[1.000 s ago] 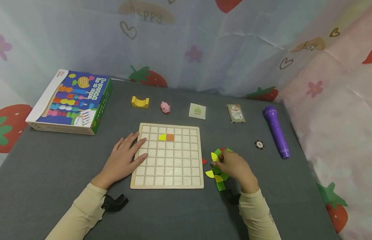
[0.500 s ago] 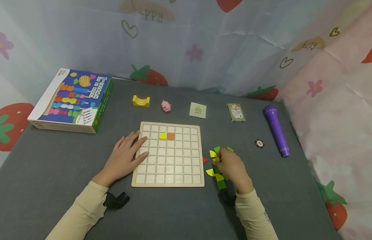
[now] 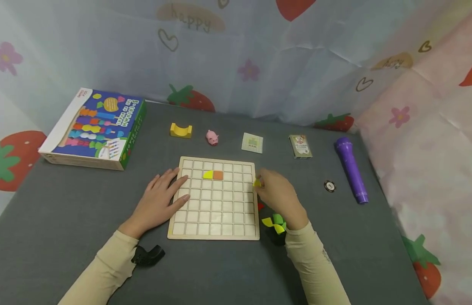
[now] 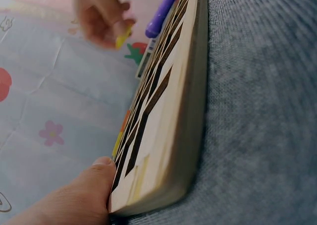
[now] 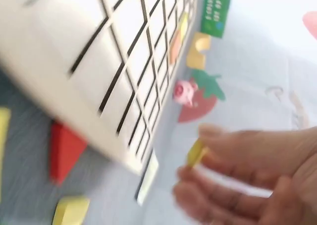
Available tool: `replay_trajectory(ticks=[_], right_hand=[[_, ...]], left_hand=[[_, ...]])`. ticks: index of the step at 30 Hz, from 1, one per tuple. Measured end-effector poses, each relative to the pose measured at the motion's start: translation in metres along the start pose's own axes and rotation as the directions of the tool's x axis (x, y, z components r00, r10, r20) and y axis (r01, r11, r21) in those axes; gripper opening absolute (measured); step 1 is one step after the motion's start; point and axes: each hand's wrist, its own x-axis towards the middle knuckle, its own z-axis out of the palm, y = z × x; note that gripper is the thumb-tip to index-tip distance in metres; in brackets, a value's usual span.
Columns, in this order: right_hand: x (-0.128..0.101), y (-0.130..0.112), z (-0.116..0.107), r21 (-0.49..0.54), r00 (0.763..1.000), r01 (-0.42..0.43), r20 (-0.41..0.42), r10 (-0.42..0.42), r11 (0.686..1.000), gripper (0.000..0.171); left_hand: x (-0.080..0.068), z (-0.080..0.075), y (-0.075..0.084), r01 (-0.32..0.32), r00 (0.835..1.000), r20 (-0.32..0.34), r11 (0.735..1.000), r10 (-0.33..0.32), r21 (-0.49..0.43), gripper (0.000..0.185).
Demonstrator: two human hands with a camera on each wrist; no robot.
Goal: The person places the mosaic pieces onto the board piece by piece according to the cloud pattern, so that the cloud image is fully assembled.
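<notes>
Her left hand [image 3: 159, 201] lies flat, fingers spread on the board [image 3: 214, 228]; the right hand [image 3: 277, 195] pinches a yellow piece [image 3: 257, 183] at the board's right edge.

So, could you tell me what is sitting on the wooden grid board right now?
On the board, a yellow piece and an orange piece sit side by side. The left hand rests on its left edge, hiding cells there. The rest looks empty.
</notes>
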Motion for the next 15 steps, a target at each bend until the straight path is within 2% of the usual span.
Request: replay_trajectory(ticks=[2,5,7,11,15], right_hand=[[0.014,-0.006,0.003,0.012,0.996,0.084,0.029,-0.085,0.996,0.030],[0.036,-0.012,0.011,0.004,0.976,0.204,0.074,-0.204,0.979,0.031],[0.049,-0.014,0.017,-0.005,0.964,0.249,0.096,-0.247,0.968,0.032],[0.065,-0.018,0.027,-0.016,0.961,0.251,0.127,-0.247,0.968,0.032],[0.070,-0.020,0.031,0.005,0.963,0.219,0.157,-0.217,0.976,0.034]], left_hand=[[0.000,0.000,0.000,0.003,1.000,0.000,1.000,-0.003,-0.004,0.060],[0.000,0.000,0.001,0.005,1.000,-0.003,1.000,-0.005,-0.003,0.060],[0.001,0.001,0.002,0.006,1.000,-0.002,1.000,-0.006,-0.001,0.060],[0.001,0.001,0.003,0.006,1.000,0.008,1.000,-0.006,0.003,0.060],[0.000,0.001,0.003,0.010,1.000,0.007,1.000,-0.010,0.006,0.060]])
